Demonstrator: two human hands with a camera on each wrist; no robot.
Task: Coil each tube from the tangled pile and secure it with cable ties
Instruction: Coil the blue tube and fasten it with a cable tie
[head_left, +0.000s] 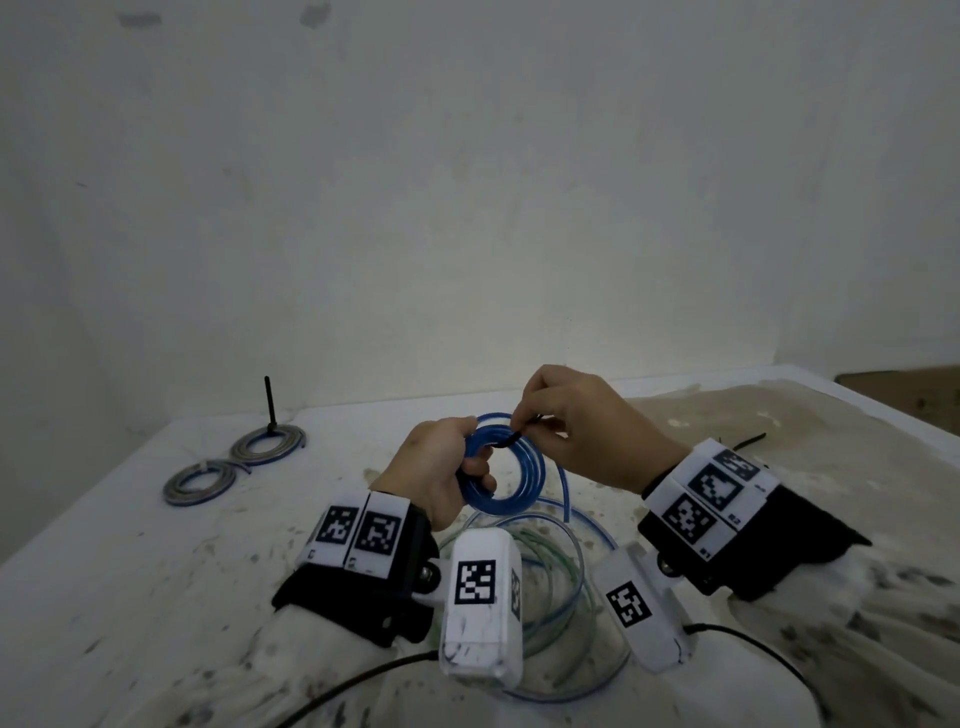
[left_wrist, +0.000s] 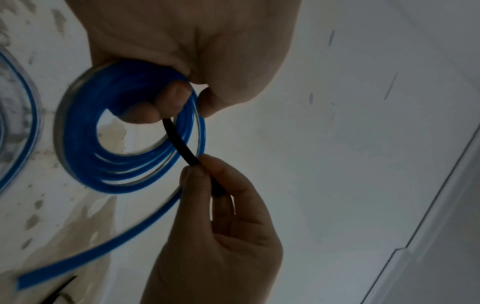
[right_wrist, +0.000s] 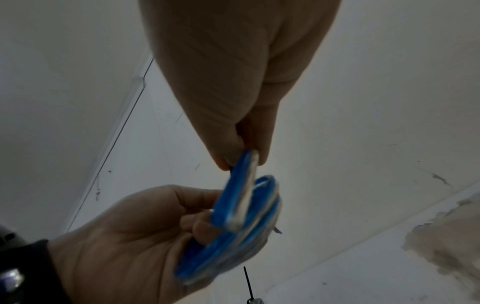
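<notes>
The left hand (head_left: 436, 467) is gripping the blue coil (head_left: 506, 467) above the table (head_left: 130, 571), fingers curled through its middle, while the right hand (head_left: 587, 431) is pinching a black tie (left_wrist: 182, 144) across the loops. The tie should probably be going round every turn (one loose tail is hanging down) before cinching.

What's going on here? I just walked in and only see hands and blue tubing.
A person is bundling tubes at a stained white table. The left hand grips a blue coil lifted off the table, while the right hand pinches a black cable tie that crosses the coil's strands. Two finished coils lie at the far left, one with a tie tail sticking up. More loose tubing lies below the wrists, not yet coiled.
</notes>
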